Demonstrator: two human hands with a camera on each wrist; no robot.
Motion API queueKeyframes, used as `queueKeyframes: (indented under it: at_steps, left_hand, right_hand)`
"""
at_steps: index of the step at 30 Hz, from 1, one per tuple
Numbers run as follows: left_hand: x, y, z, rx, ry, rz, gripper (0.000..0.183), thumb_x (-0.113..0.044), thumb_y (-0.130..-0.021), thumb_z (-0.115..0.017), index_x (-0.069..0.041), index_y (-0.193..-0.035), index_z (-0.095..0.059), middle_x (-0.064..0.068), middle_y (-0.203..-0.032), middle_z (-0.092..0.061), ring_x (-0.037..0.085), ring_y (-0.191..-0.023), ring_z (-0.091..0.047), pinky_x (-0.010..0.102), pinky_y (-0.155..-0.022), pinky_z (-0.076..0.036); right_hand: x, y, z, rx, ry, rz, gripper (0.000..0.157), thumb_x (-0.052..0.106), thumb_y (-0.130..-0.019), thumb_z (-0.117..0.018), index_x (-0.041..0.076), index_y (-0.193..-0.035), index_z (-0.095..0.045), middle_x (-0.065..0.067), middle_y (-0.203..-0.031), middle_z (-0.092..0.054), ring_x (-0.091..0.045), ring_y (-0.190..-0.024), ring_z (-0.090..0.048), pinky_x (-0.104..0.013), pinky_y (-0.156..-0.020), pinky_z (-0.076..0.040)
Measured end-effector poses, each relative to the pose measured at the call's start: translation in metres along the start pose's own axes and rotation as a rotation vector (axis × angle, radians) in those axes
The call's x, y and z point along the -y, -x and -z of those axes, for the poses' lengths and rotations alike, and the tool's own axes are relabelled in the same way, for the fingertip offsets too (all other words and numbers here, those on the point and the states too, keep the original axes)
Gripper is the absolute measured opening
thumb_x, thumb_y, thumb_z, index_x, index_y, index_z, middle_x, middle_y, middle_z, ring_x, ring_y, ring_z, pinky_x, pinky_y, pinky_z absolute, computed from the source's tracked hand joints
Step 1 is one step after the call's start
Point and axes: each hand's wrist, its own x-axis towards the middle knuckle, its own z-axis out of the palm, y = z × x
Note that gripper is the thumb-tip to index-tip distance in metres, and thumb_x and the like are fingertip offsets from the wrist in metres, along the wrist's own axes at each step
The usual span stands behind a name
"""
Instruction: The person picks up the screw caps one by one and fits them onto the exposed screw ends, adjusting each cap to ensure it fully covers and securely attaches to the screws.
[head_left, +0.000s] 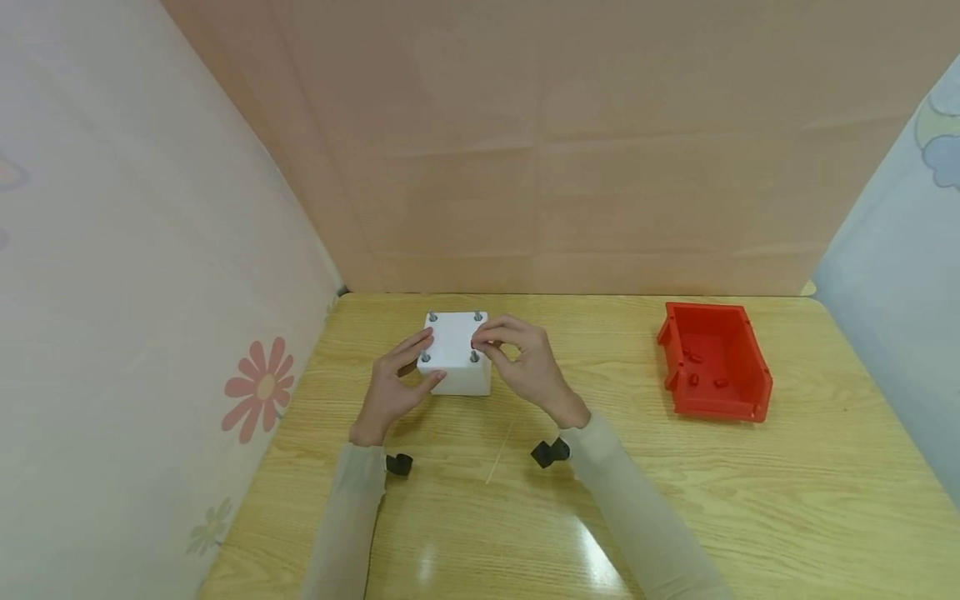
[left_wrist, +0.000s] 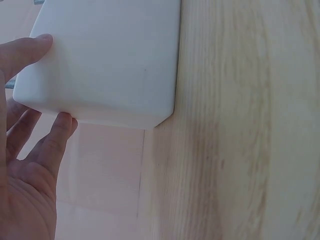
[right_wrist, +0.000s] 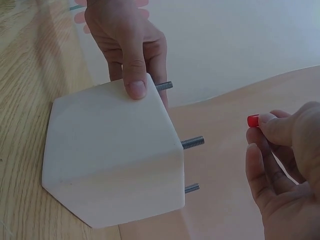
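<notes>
A white block stands on the table with threaded metal studs sticking up from its corners. My left hand steadies it at the left: the thumb presses the front face while the fingers lie against the left side and top edge. Above the block's right side, my right hand pinches a small red cylindrical cap between thumb and index finger. In the right wrist view that cap is apart from the studs.
A red bin stands at the right with several small red pieces inside. The wooden table meets an upright pinkish panel behind. A pale wall with printed flowers borders the left side.
</notes>
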Motion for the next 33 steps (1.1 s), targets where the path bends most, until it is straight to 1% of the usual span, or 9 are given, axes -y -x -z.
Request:
queueKeyframes:
  at_steps: [4, 9, 11, 14, 17, 18, 21, 25, 33]
  left_hand:
    - [0.008, 0.001, -0.002, -0.006, -0.008, -0.005, 0.058, 0.010, -0.086, -0.084, 0.014, -0.140, -0.062, 0.030, -0.153, -0.056, 0.049, -0.138, -0.057, 0.037, -0.105, -0.057]
    - [0.030, 0.001, -0.003, -0.007, -0.027, -0.010, 0.060, 0.006, -0.087, -0.085, 0.007, -0.143, -0.063, 0.021, -0.155, -0.058, 0.043, -0.138, -0.059, 0.021, -0.104, -0.054]
    - [0.035, 0.002, -0.002, -0.002, -0.021, -0.011, 0.061, 0.002, -0.088, -0.086, 0.003, -0.144, -0.064, 0.017, -0.156, -0.058, 0.039, -0.140, -0.059, 0.019, -0.104, -0.054]
    - [0.026, 0.001, -0.001, 0.004, -0.021, -0.015, 0.059, 0.003, -0.088, -0.085, 0.007, -0.143, -0.063, 0.022, -0.155, -0.057, 0.042, -0.139, -0.059, 0.024, -0.105, -0.055]
    - [0.009, 0.000, -0.001, 0.003, -0.014, -0.008, 0.058, 0.007, -0.088, -0.083, 0.013, -0.141, -0.062, 0.028, -0.154, -0.057, 0.046, -0.138, -0.058, 0.028, -0.105, -0.056]
    - [0.004, 0.000, -0.001, 0.002, -0.016, -0.009, 0.057, 0.009, -0.088, -0.083, 0.015, -0.140, -0.061, 0.030, -0.153, -0.056, 0.048, -0.137, -0.058, 0.028, -0.105, -0.056]
    - [-0.002, -0.001, 0.000, -0.001, -0.005, -0.004, 0.057, 0.009, -0.087, -0.083, 0.015, -0.139, -0.062, 0.030, -0.152, -0.057, 0.048, -0.137, -0.058, 0.027, -0.104, -0.056]
    - [-0.001, -0.001, 0.000, -0.004, -0.006, -0.007, 0.057, 0.009, -0.087, -0.083, 0.015, -0.139, -0.062, 0.030, -0.152, -0.057, 0.049, -0.136, -0.058, 0.026, -0.104, -0.056]
    - [-0.002, -0.001, -0.001, -0.013, 0.013, 0.034, 0.057, 0.009, -0.086, -0.084, 0.013, -0.139, -0.063, 0.028, -0.152, -0.058, 0.046, -0.138, -0.058, 0.031, -0.104, -0.056]
  right_hand:
    - [-0.002, 0.001, 0.001, -0.003, 0.015, 0.002, 0.010, -0.008, -0.095, -0.075, -0.002, -0.100, -0.082, -0.011, -0.104, -0.078, -0.025, -0.086, -0.075, -0.030, -0.076, -0.064]
    - [-0.003, 0.001, 0.001, 0.000, 0.029, -0.017, 0.009, -0.007, -0.095, -0.076, -0.004, -0.100, -0.081, -0.010, -0.105, -0.078, -0.024, -0.087, -0.074, -0.027, -0.078, -0.063]
    - [-0.005, 0.001, 0.000, 0.004, 0.032, -0.024, 0.009, -0.008, -0.095, -0.076, -0.004, -0.100, -0.081, -0.010, -0.105, -0.078, -0.023, -0.088, -0.074, -0.026, -0.079, -0.063]
    - [-0.006, 0.001, 0.000, 0.010, 0.036, -0.038, 0.008, -0.007, -0.094, -0.076, -0.004, -0.100, -0.081, -0.009, -0.105, -0.078, -0.021, -0.088, -0.074, -0.025, -0.079, -0.063]
    - [-0.007, 0.002, -0.001, 0.010, 0.037, -0.045, 0.008, -0.007, -0.095, -0.076, -0.004, -0.100, -0.081, -0.009, -0.105, -0.078, -0.022, -0.088, -0.074, -0.025, -0.079, -0.063]
    - [-0.007, 0.002, -0.001, 0.009, 0.038, -0.049, 0.008, -0.006, -0.095, -0.076, -0.004, -0.101, -0.081, -0.009, -0.105, -0.078, -0.022, -0.088, -0.074, -0.025, -0.079, -0.063]
    - [-0.008, 0.002, -0.001, 0.007, 0.035, -0.052, 0.008, -0.006, -0.095, -0.076, -0.004, -0.101, -0.081, -0.010, -0.105, -0.078, -0.023, -0.088, -0.074, -0.026, -0.079, -0.063]
    - [-0.010, 0.003, -0.002, 0.008, 0.036, -0.061, 0.009, -0.007, -0.094, -0.077, -0.004, -0.100, -0.082, -0.009, -0.104, -0.078, -0.022, -0.088, -0.073, -0.025, -0.078, -0.062]
    - [-0.013, 0.004, -0.003, 0.019, 0.051, -0.064, 0.008, -0.007, -0.094, -0.077, -0.003, -0.100, -0.082, -0.011, -0.104, -0.078, -0.024, -0.087, -0.073, -0.031, -0.077, -0.064]
